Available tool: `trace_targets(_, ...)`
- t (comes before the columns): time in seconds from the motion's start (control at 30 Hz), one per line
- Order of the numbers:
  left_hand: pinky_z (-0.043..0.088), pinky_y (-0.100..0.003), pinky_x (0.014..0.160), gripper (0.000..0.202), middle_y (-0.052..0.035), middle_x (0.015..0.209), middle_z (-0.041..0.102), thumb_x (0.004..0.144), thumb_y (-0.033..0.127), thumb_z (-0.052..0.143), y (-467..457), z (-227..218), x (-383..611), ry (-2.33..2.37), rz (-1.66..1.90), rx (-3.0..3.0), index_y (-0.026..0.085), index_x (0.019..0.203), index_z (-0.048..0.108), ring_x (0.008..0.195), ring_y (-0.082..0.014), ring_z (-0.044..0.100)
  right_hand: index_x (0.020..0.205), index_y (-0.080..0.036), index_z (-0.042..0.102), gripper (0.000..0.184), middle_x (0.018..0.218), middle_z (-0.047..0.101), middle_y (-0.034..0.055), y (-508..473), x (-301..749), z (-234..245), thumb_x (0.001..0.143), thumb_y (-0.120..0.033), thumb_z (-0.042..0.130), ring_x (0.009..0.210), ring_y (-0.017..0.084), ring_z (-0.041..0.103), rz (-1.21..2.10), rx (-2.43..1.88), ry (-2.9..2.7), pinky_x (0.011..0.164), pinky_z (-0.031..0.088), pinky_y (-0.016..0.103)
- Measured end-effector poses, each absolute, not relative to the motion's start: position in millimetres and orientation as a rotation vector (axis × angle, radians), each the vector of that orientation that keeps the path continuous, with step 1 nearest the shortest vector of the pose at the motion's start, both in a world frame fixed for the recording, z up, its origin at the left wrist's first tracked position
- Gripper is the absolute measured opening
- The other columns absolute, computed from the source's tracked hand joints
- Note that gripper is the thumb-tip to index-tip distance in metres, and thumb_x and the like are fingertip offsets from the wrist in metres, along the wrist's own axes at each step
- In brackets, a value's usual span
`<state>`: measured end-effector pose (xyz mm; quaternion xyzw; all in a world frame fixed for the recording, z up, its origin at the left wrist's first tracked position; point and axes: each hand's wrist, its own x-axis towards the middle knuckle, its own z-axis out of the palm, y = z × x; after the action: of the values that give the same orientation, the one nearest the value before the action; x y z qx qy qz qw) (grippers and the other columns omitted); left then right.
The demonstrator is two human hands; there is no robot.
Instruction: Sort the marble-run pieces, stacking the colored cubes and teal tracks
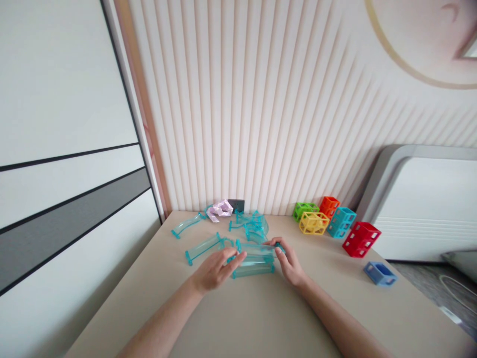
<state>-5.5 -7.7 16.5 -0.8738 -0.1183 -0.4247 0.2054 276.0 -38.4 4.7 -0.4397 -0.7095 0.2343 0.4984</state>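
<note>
Both hands are at a group of clear teal plastic track pieces in the middle of the table. My right hand [291,264] grips the right end of one straight track piece [257,249] between thumb and fingers. At the left end, my left hand [214,268] has its thumb and fingers closed around a teal edge, partly hidden by the fingers. Just below lies another straight track piece [253,270], close to the held one. Left of my left hand rests a separate straight piece [204,248].
More teal pieces [255,226] lie in a pile by the wall. A curved piece [189,224] and crumpled pinkish wrapping [219,210] are at the back left. To the right stand openwork blocks: yellow [313,223], green, orange, turquoise [341,222], red [360,239] and blue [380,273].
</note>
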Motion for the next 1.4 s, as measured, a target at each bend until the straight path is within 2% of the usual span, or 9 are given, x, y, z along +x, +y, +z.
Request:
trace_targets(0.13, 0.058, -0.026, 0.081, 0.060, -0.0063, 0.095, 0.063, 0.097, 0.011, 0.050, -11, 21, -6, -0.366, -1.188, -2.399, 0.013, 0.152, 0.027, 0.091, -0.0165, 0.068, 0.100, -0.024, 0.049, 0.040, 0.087, 0.069, 0.0043, -44, 271, 12, 0.097, -0.063, 0.039, 0.079, 0.021, 0.068, 0.734, -1.044, -1.687, 0.074, 0.055, 0.033)
trace_targets(0.23, 0.058, -0.026, 0.082, 0.061, -0.0062, 0.094, 0.062, 0.097, 0.012, 0.050, -9, 20, -9, -0.407, -1.217, -2.372, 0.014, 0.153, 0.027, 0.090, -0.0167, 0.067, 0.105, -0.025, 0.046, 0.040, 0.090, 0.067, 0.0036, -48, 265, 17, 0.095, -0.063, 0.044, 0.072, 0.020, 0.070, 0.951, -0.964, -1.654, 0.069, 0.055, 0.033)
trace_targets(0.33, 0.058, -0.028, 0.083, 0.063, -0.0060, 0.095, 0.060, 0.097, 0.009, 0.050, -7, 16, -11, -0.464, -1.270, -2.378, 0.018, 0.154, 0.026, 0.089, -0.0168, 0.066, 0.109, -0.025, 0.047, 0.043, 0.095, 0.066, 0.0046, -50, 261, 18, 0.090, -0.062, 0.056, 0.075, 0.020, 0.072, 1.020, -0.947, -1.627, 0.070, 0.055, 0.032)
trace_targets(0.57, 0.058, -0.034, 0.090, 0.054, -0.0100, 0.116, 0.055, 0.100, 0.017, 0.046, 2, 2, -6, -0.722, -1.485, -2.533, 0.030, 0.151, 0.033, 0.104, -0.0193, 0.064, 0.110, -0.025, 0.049, 0.044, 0.087, 0.064, 0.0017, -46, 261, 11, 0.085, -0.055, 0.068, 0.076, 0.019, 0.070, 0.988, -0.961, -1.545, 0.067, 0.054, 0.030)
trace_targets(0.67, 0.058, -0.037, 0.089, 0.053, -0.0121, 0.123, 0.055, 0.100, 0.023, 0.045, 5, -3, -3, -0.825, -1.644, -2.681, 0.030, 0.151, 0.032, 0.110, -0.0223, 0.061, 0.111, -0.026, 0.051, 0.039, 0.096, 0.063, 0.0027, -44, 262, 6, 0.086, -0.050, 0.069, 0.081, 0.019, 0.070, 0.911, -0.952, -1.515, 0.070, 0.055, 0.031)
trace_targets(0.83, 0.061, -0.034, 0.081, 0.060, -0.0137, 0.126, 0.057, 0.096, 0.041, 0.053, 3, -7, 4, -1.168, -2.080, -2.996, 0.024, 0.150, 0.034, 0.107, -0.0230, 0.062, 0.113, -0.027, 0.056, 0.033, 0.103, 0.068, 0.0057, -38, 268, -2, 0.087, -0.042, 0.068, 0.092, 0.021, 0.066, 0.565, -0.989, -1.605, 0.081, 0.054, 0.033)
trace_targets(1.0, 0.056, -0.038, 0.091, 0.066, -0.0138, 0.124, 0.061, 0.086, 0.053, 0.065, 2, -6, 15, -1.471, -2.669, -2.854, 0.018, 0.140, 0.048, 0.111, -0.0255, 0.061, 0.114, -0.025, 0.059, 0.032, 0.107, 0.069, 0.0083, -39, 274, -3, 0.088, -0.042, 0.066, 0.098, 0.024, 0.066, 0.401, -1.071, -1.725, 0.086, 0.053, 0.036)
trace_targets(1.1, 0.050, -0.040, 0.101, 0.066, -0.0136, 0.120, 0.065, 0.080, 0.051, 0.072, 2, 0, 16, -1.554, -2.731, -2.846, 0.017, 0.133, 0.055, 0.112, -0.0259, 0.062, 0.114, -0.024, 0.060, 0.031, 0.107, 0.070, 0.0080, -40, 276, 0, 0.088, -0.042, 0.066, 0.099, 0.024, 0.066, 0.409, -1.070, -1.765, 0.089, 0.053, 0.036)
trace_targets(1.4, 0.052, -0.036, 0.094, 0.059, -0.0135, 0.121, 0.065, 0.081, 0.045, 0.072, -5, 7, 14, -1.433, -2.669, -3.026, 0.017, 0.131, 0.058, 0.112, -0.0254, 0.061, 0.114, -0.026, 0.053, 0.029, 0.116, 0.067, 0.0091, -38, 275, 1, 0.093, -0.046, 0.059, 0.112, 0.025, 0.063, 0.585, -0.972, -1.626, 0.098, 0.049, 0.039)
